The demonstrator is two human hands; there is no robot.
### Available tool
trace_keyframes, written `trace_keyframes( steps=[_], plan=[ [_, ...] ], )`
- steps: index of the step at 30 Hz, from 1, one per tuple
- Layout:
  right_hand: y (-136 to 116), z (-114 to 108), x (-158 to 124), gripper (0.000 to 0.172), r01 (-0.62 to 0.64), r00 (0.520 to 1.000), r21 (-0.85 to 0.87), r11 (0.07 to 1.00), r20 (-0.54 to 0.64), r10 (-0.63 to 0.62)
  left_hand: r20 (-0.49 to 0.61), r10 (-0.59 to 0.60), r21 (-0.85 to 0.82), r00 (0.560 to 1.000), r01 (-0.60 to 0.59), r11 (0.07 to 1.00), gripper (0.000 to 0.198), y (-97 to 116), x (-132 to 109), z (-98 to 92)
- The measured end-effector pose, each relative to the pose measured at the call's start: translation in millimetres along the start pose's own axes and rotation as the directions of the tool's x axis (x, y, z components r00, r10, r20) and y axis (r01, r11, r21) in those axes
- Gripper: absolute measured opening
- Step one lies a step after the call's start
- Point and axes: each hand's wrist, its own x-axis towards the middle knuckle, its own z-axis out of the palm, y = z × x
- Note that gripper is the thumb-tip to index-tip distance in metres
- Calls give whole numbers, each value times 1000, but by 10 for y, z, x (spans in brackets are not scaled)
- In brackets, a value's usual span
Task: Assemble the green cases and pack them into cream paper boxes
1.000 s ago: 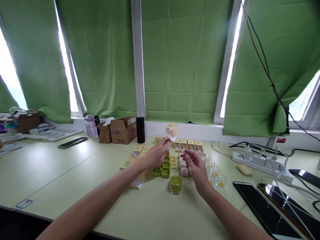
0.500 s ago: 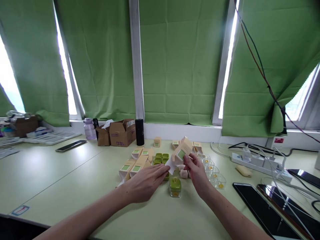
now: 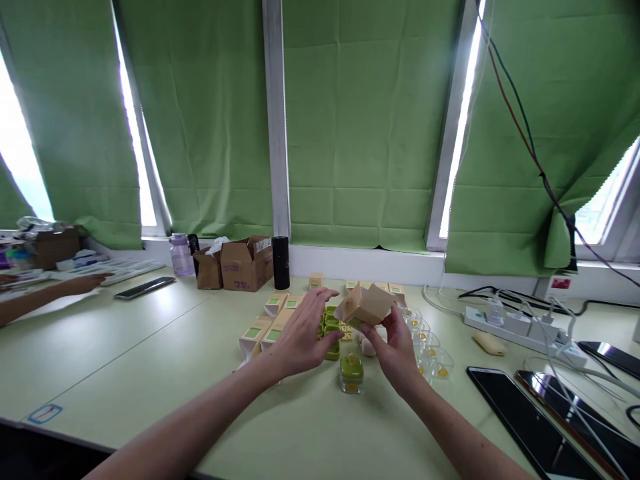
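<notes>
My right hand (image 3: 397, 350) grips a small beige carton (image 3: 367, 305) from below, tilted with one flap open toward the left. My left hand (image 3: 303, 333) hovers beside the carton with fingers spread and thumb out, touching nothing I can make out. Under the hands lie green plastic caps (image 3: 331, 327), a small clear jar with a green lid (image 3: 351, 371), pink pieces (image 3: 369, 346) and several clear cups with yellow centres (image 3: 431, 352). More beige cartons with green labels (image 3: 264, 329) lie to the left and along the back.
Brown cardboard boxes (image 3: 245, 262), a black cylinder (image 3: 281, 253) and a purple bottle (image 3: 179, 254) stand by the window sill. A power strip (image 3: 515, 320) with cables and dark phones (image 3: 520, 417) lie right. Another person's hand (image 3: 83, 285) reaches in at far left near a phone (image 3: 144, 287).
The carton passed from my left hand, held high at the back, into my right hand and turned over. My left hand opened. Another person's arm came in at the left.
</notes>
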Motion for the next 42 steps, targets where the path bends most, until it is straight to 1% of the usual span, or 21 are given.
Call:
trace_keyframes(
  steps=[3,5,8,10,11,13,15,19,22,24,27,30,32,34,36,38,40,42],
  plan=[
    [-39,-1,-51,42,133,991,-143,981,30,-131,-39,29,-47,999,-31,998,63,1,85,127],
    [-48,-1,-86,40,272,962,-212,938,59,-266,-73,68,-44,995,-72,996,57,-10,84,197],
    [-27,-6,-133,41,493,870,-295,819,154,-469,-164,145,33,976,-141,989,49,-48,12,252],
    [-9,-11,-164,44,576,817,-329,748,211,-537,-228,234,126,945,-210,970,45,-78,-52,250],
    [-4,-12,-178,45,598,801,-342,725,230,-552,-251,288,172,924,-250,953,44,-91,-81,240],
    [-4,-7,-203,47,619,785,-351,702,248,-568,-282,380,240,881,-319,917,43,-108,-127,213],
    [-10,4,-220,49,620,784,-346,704,254,-566,-300,418,268,858,-345,900,43,-114,-157,188],
    [-8,30,-218,50,598,800,-355,718,215,-560,-322,410,278,853,-329,902,41,-117,-183,173],
    [2,40,-202,47,583,809,-371,722,183,-559,-334,391,239,858,-324,915,39,-132,-186,185],
    [3,41,-195,46,570,817,-378,729,174,-549,-339,357,166,870,-318,933,37,-142,-183,192],
    [1,37,-191,44,555,827,-392,734,172,-535,-335,248,-2,909,-264,965,41,-148,-171,195],
    [12,26,-184,42,542,837,-398,740,180,-517,-335,110,-165,936,-174,971,46,-167,-164,199],
    [30,19,-178,42,527,848,-399,750,190,-495,-335,5,-251,942,-95,963,45,-203,-165,216],
    [49,14,-174,42,505,862,-404,763,194,-469,-311,-126,-342,942,12,940,47,-257,-168,249],
    [62,11,-174,41,486,874,-409,772,196,-445,-272,-244,-461,931,96,882,49,-318,-167,297],
    [66,10,-177,41,475,880,-412,778,198,-432,-220,-330,-596,918,141,790,54,-372,-159,348],
    [60,9,-180,41,476,879,-411,778,204,-430,-149,-391,-711,908,177,681,64,-403,-147,390],
    [49,11,-182,41,484,875,-408,774,217,-433,-80,-425,-791,902,202,577,73,-402,-137,411]
  ],
)
